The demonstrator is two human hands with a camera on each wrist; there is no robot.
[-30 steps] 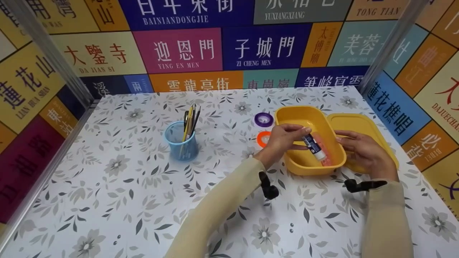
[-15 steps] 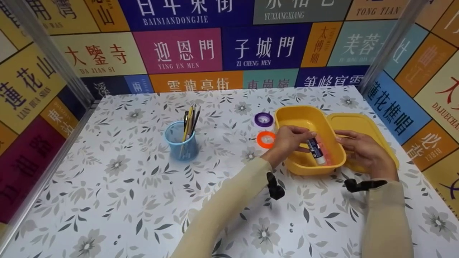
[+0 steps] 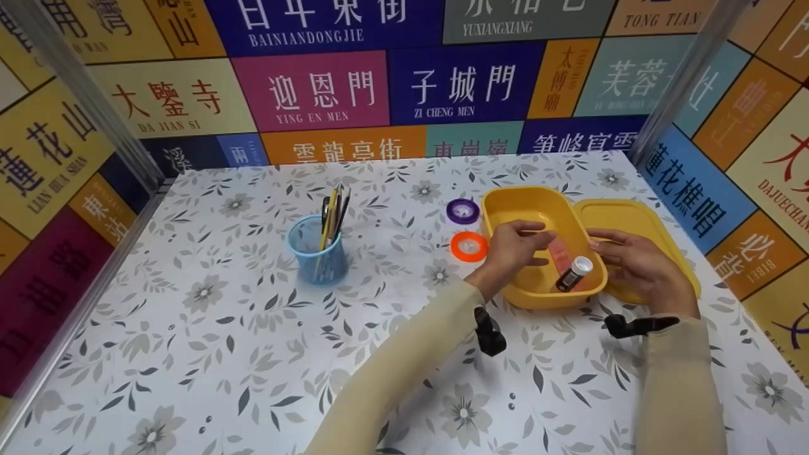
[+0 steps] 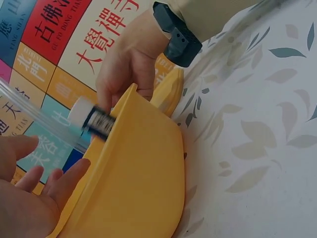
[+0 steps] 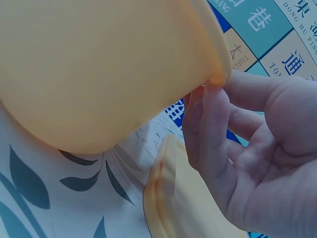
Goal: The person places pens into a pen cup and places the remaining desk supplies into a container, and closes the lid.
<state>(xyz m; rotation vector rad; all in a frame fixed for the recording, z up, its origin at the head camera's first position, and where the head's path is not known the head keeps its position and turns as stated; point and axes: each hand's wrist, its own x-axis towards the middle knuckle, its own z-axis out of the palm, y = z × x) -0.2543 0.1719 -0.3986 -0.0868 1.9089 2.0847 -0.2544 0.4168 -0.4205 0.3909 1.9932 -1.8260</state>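
My left hand (image 3: 515, 249) hangs over the yellow box (image 3: 505, 284) with its fingers spread and nothing between them. Tilted inside the box's near right corner is a dark-blue and white glue stick (image 3: 574, 273), apart from my fingers; it looks blurred in the left wrist view (image 4: 94, 118). A flat pinkish-red thing (image 3: 559, 250) lies along the box's floor, partly behind the glue stick. At the box's right wall, my right hand (image 3: 638, 265) holds the rim, its fingertips against the edge in the right wrist view (image 5: 242, 139).
The yellow lid (image 3: 622, 218) lies just right of the box, partly under my right hand. Left of the box are a purple ring-shaped roll (image 3: 462, 211) and an orange one (image 3: 469, 246). A blue cup (image 3: 322, 268) with several pens and pencils stands farther left.
My left hand has moved slightly right over the box and let go of the glue stick, which now tips toward the near right corner. The right hand has stayed at the rim.
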